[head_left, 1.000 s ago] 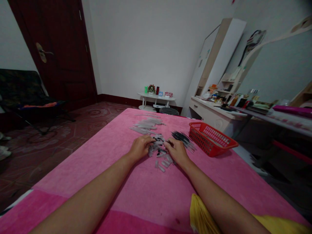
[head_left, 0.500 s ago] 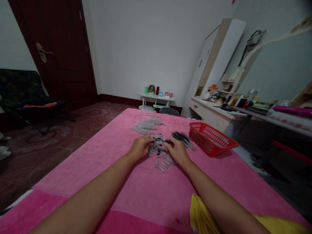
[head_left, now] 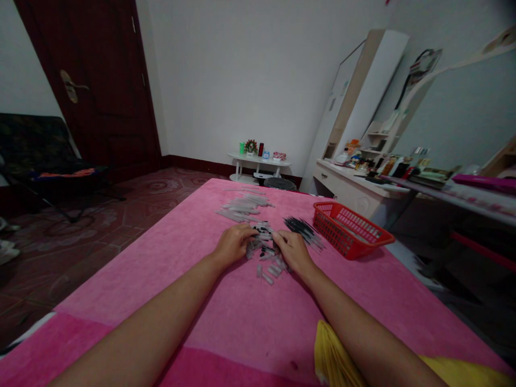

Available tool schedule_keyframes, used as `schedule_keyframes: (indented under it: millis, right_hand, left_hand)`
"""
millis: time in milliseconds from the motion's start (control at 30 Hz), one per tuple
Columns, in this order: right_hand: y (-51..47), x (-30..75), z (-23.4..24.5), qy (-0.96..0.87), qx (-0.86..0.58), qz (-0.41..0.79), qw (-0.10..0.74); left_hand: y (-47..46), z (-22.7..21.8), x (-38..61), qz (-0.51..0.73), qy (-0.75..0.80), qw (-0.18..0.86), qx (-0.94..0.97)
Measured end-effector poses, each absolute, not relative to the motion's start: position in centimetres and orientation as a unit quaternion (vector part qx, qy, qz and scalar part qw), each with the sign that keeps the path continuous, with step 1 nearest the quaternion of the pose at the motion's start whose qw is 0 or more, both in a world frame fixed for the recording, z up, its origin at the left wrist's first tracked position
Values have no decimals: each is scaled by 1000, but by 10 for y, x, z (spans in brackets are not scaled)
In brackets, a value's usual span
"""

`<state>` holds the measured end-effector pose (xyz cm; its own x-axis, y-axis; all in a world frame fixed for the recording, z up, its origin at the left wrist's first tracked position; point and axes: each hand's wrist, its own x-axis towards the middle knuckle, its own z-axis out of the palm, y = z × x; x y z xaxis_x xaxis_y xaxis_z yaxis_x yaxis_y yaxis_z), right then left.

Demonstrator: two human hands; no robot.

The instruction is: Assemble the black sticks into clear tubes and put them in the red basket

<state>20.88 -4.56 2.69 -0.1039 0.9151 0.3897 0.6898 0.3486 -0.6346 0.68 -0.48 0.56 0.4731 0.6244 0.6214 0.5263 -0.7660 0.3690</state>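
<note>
Clr pcs (head_left: 267,278) (plastic-looking, stubby) | blk rods (head_left: 300,228): slim | cloth (head_left: 245,322): pink, plush

Left hand (head_left: 234,243) too small to show its hold, right hand (head_left: 293,248) equally unreadable at the fingertips, small pieces (head_left: 266,251) between them blurring together, contents of the red basket (head_left: 336,236) indistinct, door (head_left: 92,59) sliced by the top edge, yellow cloth (head_left: 334,355) running off the bottom.

This is somebody's home: a dressing table (head_left: 342,181) with mirror (head_left: 455,113) and bottles (head_left: 390,162) beyond the right edge of the pink surface (head_left: 242,322), flowers (head_left: 250,145) on a white stand (head_left: 258,159) past its far edge.
</note>
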Motion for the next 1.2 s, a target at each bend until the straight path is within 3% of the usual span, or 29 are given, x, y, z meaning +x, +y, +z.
schedule_keyframes:
  millis: [233, 567, 667, 867, 1067, 1200]
  right_hand:
    - [-45, 210, 25, -726, -542, 131, 403]
    - [-45, 207, 26, -688, -546, 274, 392]
    - [-47, 208, 27, -716, -549, 220, 371]
    - [-56, 206, 34, -821, -516, 74, 232]
    - [-60, 204, 35, -841, -506, 12, 192]
    - [-59, 203, 34, -831, -515, 10, 208]
  left_hand:
    - [-4, 5, 6, 387, 347, 71, 851]
    - [-6, 4, 6, 393, 338, 59, 853]
    - [-3, 5, 6, 453, 329, 79, 825]
    - [5, 13, 0, 598, 379, 91, 701]
    - [9, 15, -2, 670, 396, 250, 576]
    - [7, 15, 1, 697, 370, 379, 482]
